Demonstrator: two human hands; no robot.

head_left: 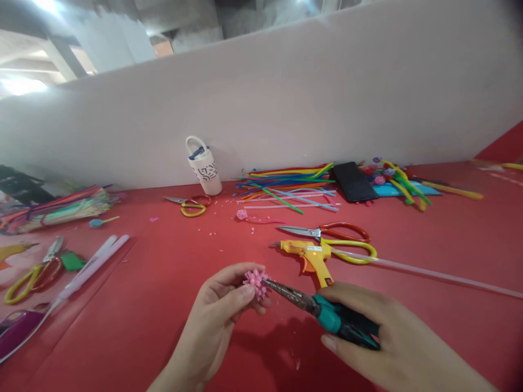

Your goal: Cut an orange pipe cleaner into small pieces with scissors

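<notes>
The small pink frilled flower piece [256, 281] is held just above the red surface [163, 316], near the front edge and roughly central. The left hand [220, 316] carries it: thumb and fingertips form a narrow grip closed on the piece from below and from the left. The dark tapered tips of the teal-handled needle-nose pliers [322, 314] touch the right side of the flower piece; whether they pinch a petal cannot be told. The right hand [388, 337] holds a closed grip around the pliers handles, entering from the right.

Just behind the pliers a yellow hot-glue gun [312, 255] lies on its side, with a clear glue stick [429, 272] running off to the right. A pair of scissors with red and yellow handles [333, 234] lies against it. Further back, near the white partition wall [286, 109], are a heap of multicoloured thin sticks [290, 188], a flat black phone [353, 181] and a small white handled bag [204, 169].
</notes>
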